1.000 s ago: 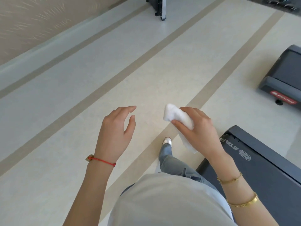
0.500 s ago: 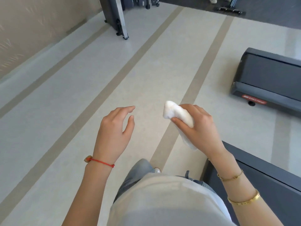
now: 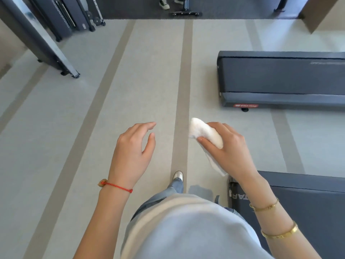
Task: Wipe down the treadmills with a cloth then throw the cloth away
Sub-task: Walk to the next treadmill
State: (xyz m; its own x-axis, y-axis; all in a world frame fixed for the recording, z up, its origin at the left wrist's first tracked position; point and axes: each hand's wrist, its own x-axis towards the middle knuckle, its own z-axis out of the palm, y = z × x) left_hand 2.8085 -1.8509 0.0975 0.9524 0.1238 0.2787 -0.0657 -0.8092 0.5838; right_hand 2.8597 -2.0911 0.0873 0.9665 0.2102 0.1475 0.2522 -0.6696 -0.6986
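Two hands out front, over the floor (image 3: 93, 128). Right hand (image 3: 228, 148) grips the cloth (image 3: 203, 134): fingers and thumb curled round it, one white end poking out toward the left hand, a tail hanging below the palm. Left hand (image 3: 132, 154) holds nothing, fingers loosely curved, just left of the cloth, not touching. One treadmill (image 3: 280, 79) ahead-right of the right hand, another (image 3: 317, 202) under the right forearm. Shoe (image 3: 177, 175) on the floor below and between the hands.
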